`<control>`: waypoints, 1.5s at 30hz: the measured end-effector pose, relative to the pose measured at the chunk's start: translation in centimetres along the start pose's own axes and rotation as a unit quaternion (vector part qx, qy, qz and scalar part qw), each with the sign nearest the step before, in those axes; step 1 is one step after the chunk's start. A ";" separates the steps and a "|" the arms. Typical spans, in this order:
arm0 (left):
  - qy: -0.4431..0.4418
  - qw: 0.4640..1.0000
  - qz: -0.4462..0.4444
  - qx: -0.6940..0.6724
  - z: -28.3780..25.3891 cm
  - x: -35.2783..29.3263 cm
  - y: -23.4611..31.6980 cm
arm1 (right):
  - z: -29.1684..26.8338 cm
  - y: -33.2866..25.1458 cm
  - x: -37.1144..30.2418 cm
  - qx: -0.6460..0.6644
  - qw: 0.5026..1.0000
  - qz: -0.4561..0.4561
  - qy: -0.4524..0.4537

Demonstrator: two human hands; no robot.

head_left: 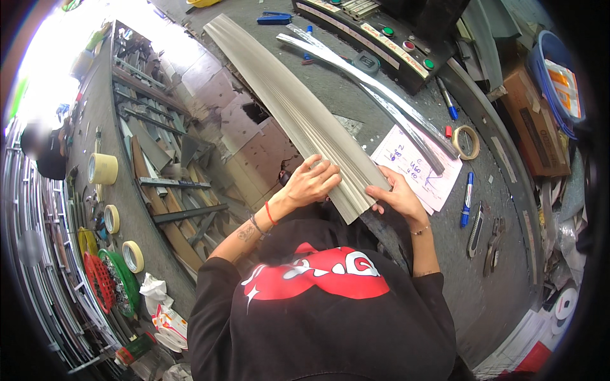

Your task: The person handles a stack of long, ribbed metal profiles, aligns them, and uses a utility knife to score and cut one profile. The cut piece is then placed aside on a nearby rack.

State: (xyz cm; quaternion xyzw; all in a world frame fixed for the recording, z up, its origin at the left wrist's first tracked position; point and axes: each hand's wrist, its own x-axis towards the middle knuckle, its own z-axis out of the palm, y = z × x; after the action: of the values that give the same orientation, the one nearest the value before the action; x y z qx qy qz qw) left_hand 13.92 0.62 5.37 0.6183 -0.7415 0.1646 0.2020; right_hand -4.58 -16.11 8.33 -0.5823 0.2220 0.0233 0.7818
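A stack of long, thin beige-grey slats (289, 105) slants from the far left of the workbench down to my lap. Its near end is close to my body, and its layered edges are fanned out there. Over the left side of the stack, near that end, curl the fingers of my left hand (311, 183). My right hand (401, 195) grips the right edge, thumb on top and the other fingers partly hidden beneath. Beside my right hand lies a handwritten paper sheet (424, 166) on the bench.
Shiny strips (381, 89), a tape measure (366, 61), blue marker (467, 198), utility knife (475, 228), pliers (494, 246) and tape roll (467, 142) lie on the bench. Beyond is a button panel (397, 47). A rack of offcuts (159, 140) stands left; a person (51, 149) is farther off.
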 end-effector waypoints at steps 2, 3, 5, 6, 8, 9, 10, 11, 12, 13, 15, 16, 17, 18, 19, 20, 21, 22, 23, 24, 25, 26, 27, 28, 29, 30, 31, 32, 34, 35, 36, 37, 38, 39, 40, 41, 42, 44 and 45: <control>-0.002 0.999 -0.030 -0.038 0.4 0.2 0.0 | -0.3 0.1 0.0 -0.002 1.000 -0.002 0.003; -0.004 0.997 -0.045 -0.061 0.6 0.3 0.0 | -0.5 0.1 0.0 -0.004 1.000 -0.005 0.005; 0.003 0.998 -0.043 -0.048 1.0 0.5 0.0 | -1.1 0.2 0.0 -0.009 1.000 -0.011 0.014; -0.004 0.999 -0.037 -0.031 1.1 0.6 -0.1 | -1.4 0.4 0.1 -0.014 1.000 -0.016 0.020; -0.009 0.999 -0.037 -0.021 1.4 1.0 -0.1 | -1.9 0.9 0.2 -0.013 0.999 -0.020 0.026; -0.040 0.998 -0.040 -0.026 1.5 1.2 -0.1 | -2.2 1.3 0.3 -0.009 0.999 -0.021 0.039; -0.060 0.997 -0.043 -0.031 1.7 1.6 -0.1 | -2.3 1.8 0.3 -0.004 0.998 -0.022 0.052; -0.079 0.995 -0.045 -0.036 1.9 1.9 -0.1 | -2.5 2.2 0.3 0.007 0.998 -0.034 0.058; -0.111 0.993 -0.041 -0.028 2.2 2.3 -0.3 | -2.6 2.7 0.4 -0.001 0.997 -0.023 0.072; -0.125 0.991 -0.023 -0.034 2.5 2.7 -0.5 | -2.3 3.2 0.3 0.006 0.995 -0.028 0.093; -0.140 0.987 0.008 -0.073 3.2 3.6 -1.2 | -1.6 4.1 -0.2 0.012 0.989 -0.015 0.148; -0.164 0.983 0.024 -0.077 3.4 3.8 -1.6 | -1.1 4.4 -1.0 0.009 0.988 -0.019 0.152; -0.111 0.985 0.041 -0.126 3.8 4.1 -1.9 | -0.7 4.6 -1.9 0.030 0.987 -0.063 0.145; -0.115 0.983 0.049 -0.133 4.1 4.2 -2.1 | -0.6 4.6 -3.3 -0.011 0.980 -0.060 0.190; -0.103 0.983 0.060 -0.141 4.5 4.3 -2.4 | -0.8 4.5 -5.0 -0.053 0.970 -0.066 0.229; -0.105 0.982 0.058 -0.149 4.7 4.3 -2.5 | -1.4 4.2 -6.8 -0.135 0.942 -0.081 0.297; -0.102 0.980 0.059 -0.159 5.0 4.1 -2.6 | -2.3 4.0 -8.9 -0.215 0.902 -0.115 0.355; -0.108 0.977 0.056 -0.175 5.3 3.9 -2.6 | -3.2 3.8 -11.3 -0.257 0.853 -0.078 0.447; -0.107 0.979 0.058 -0.164 5.5 3.7 -2.7 | -4.0 3.9 -13.7 -0.316 0.789 -0.087 0.521; -0.094 0.981 0.074 -0.154 5.6 3.5 -2.7 | -4.7 4.3 -15.3 -0.438 0.677 0.010 0.592; -0.083 0.983 0.087 -0.142 5.8 3.2 -2.7 | -5.4 5.0 -16.6 -0.559 0.536 0.072 0.629; -0.073 0.983 0.098 -0.136 5.8 2.9 -2.7 | -5.9 5.7 -17.9 -0.560 0.537 0.118 0.620; -0.066 0.984 0.105 -0.127 5.9 2.6 -2.7 | -6.3 6.5 -18.8 -0.556 0.540 0.164 0.611; -0.048 0.985 0.113 -0.123 5.9 2.4 -2.7 | -7.0 7.2 -19.4 -0.542 0.547 0.217 0.600; -0.061 0.986 0.112 -0.108 5.9 2.2 -2.7 | -7.6 7.9 -19.7 -0.534 0.562 0.188 0.604; -0.062 0.987 0.112 -0.098 6.0 2.1 -2.6 | -8.2 8.4 -19.9 -0.517 0.581 0.169 0.606; -0.062 0.988 0.111 -0.087 6.1 1.9 -2.5 | -8.7 8.7 -20.0 -0.497 0.601 0.147 0.609; -0.068 0.988 0.100 -0.099 6.2 1.7 -2.4 | -9.1 8.9 -20.2 -0.512 0.600 0.138 0.598; -0.059 0.988 0.101 -0.102 6.2 1.5 -2.0 | -9.2 8.8 -19.9 -0.332 0.655 0.082 0.673; -0.052 0.989 0.104 -0.097 6.1 1.4 -1.8 | -9.1 8.5 -19.5 -0.219 0.675 0.065 0.702; -0.066 0.984 0.092 -0.138 6.0 1.2 -1.6 | -8.9 8.1 -19.1 -0.132 0.717 -0.035 0.684; -0.065 0.982 0.089 -0.151 5.8 1.1 -1.3 | -8.4 7.7 -18.6 -0.027 0.745 -0.121 0.655; -0.065 0.982 0.076 -0.162 5.6 1.1 -1.2 | -7.8 7.2 -17.9 0.081 0.758 -0.203 0.614; -0.063 0.981 0.064 -0.175 5.4 1.0 -1.0 | -7.1 6.7 -17.3 0.189 0.750 -0.273 0.572; -0.060 0.980 0.058 -0.179 5.3 0.9 -0.8 | -6.5 6.2 -16.2 0.167 0.765 -0.302 0.544; -0.055 0.980 0.051 -0.184 5.2 0.8 -0.7 | -5.7 5.7 -15.2 0.162 0.772 -0.312 0.529; -0.050 0.980 0.045 -0.189 5.1 0.7 -0.5 | -5.0 5.2 -14.3 0.151 0.784 -0.331 0.503; -0.046 0.980 0.027 -0.191 5.1 0.5 -0.4 | -3.7 4.0 -13.0 0.119 0.814 -0.370 0.432; -0.046 0.980 0.019 -0.193 5.3 0.4 -0.4 | -3.1 3.3 -12.7 0.112 0.835 -0.360 0.401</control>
State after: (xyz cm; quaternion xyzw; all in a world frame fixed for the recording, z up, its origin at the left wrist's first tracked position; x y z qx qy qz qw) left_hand 13.79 -2.37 1.01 0.5601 -0.7798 -0.0067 0.2797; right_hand -17.93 -15.06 9.42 -0.4883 0.2912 -0.5204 0.6371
